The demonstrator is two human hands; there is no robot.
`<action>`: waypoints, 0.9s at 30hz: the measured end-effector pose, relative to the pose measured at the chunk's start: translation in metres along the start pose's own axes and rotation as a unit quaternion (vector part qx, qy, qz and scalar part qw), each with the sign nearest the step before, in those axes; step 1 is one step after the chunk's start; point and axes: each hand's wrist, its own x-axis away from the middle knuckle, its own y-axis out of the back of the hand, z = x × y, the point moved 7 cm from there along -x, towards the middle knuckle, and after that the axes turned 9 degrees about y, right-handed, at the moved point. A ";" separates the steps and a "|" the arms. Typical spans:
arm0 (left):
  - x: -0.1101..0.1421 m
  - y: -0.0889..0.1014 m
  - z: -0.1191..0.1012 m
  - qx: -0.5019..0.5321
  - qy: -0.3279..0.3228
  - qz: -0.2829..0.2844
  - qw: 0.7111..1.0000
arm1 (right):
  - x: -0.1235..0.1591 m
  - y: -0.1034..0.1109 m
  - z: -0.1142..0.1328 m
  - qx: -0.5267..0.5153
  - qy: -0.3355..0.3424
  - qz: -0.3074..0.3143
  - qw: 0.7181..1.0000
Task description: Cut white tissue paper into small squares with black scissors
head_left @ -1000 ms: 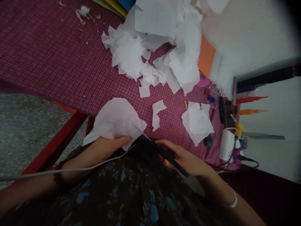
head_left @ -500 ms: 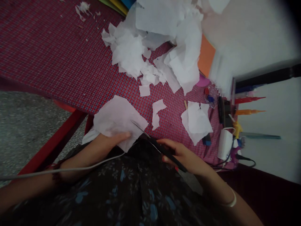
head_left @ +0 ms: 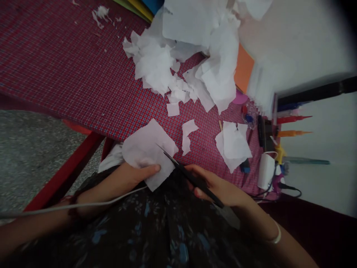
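Over my lap, my left hand [head_left: 142, 173] pinches a thin white sheet of paper [head_left: 149, 143], thumb on top and fingers hidden beneath. My right hand [head_left: 213, 184] grips black-handled scissors [head_left: 195, 181]. Their narrow blades point up and left and lie at the right edge of the sheet, one blade over its face. Just beyond the sheet, an irregular paper offcut [head_left: 189, 137] and a small square of paper [head_left: 173, 109] rest on the checked tablecloth [head_left: 103, 93].
A big heap of crumpled white paper [head_left: 156, 63] covers the far middle. At the right are stacked paper pieces [head_left: 235, 143], a white box-like thing [head_left: 267, 170] with cables, and an orange sheet [head_left: 244, 69]. A pale cable [head_left: 111, 200] crosses my left forearm. A red chair bar [head_left: 67, 169] stands left.
The held sheet has shifted slightly right and toward me, turning a little with my left hand. The scissor blades look closer together. My right hand has hardly moved.
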 end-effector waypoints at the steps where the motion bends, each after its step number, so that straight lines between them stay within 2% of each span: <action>1: 0.000 -0.001 -0.001 -0.004 -0.009 0.008 1.000 | -0.001 -0.001 0.000 -0.002 0.000 -0.001 1.000; 7: 0.000 -0.005 -0.004 -0.054 -0.018 0.013 0.998 | -0.003 -0.003 0.003 -0.002 0.007 -0.010 1.000; 15: -0.004 -0.003 0.001 -0.049 -0.020 0.009 0.999 | -0.003 -0.006 -0.004 -0.040 -0.003 -0.052 0.998; 22: -0.002 -0.001 -0.007 -0.051 -0.046 -0.010 0.998 | 0.001 -0.007 -0.020 -0.059 -0.062 -0.062 0.994; 25: 0.000 -0.002 -0.006 -0.032 -0.013 0.005 0.999 | 0.002 -0.006 -0.022 -0.063 -0.079 -0.063 0.993; 27: 0.001 -0.002 -0.004 -0.003 0.003 0.009 1.000 | 0.001 -0.006 -0.016 -0.053 -0.060 -0.050 0.996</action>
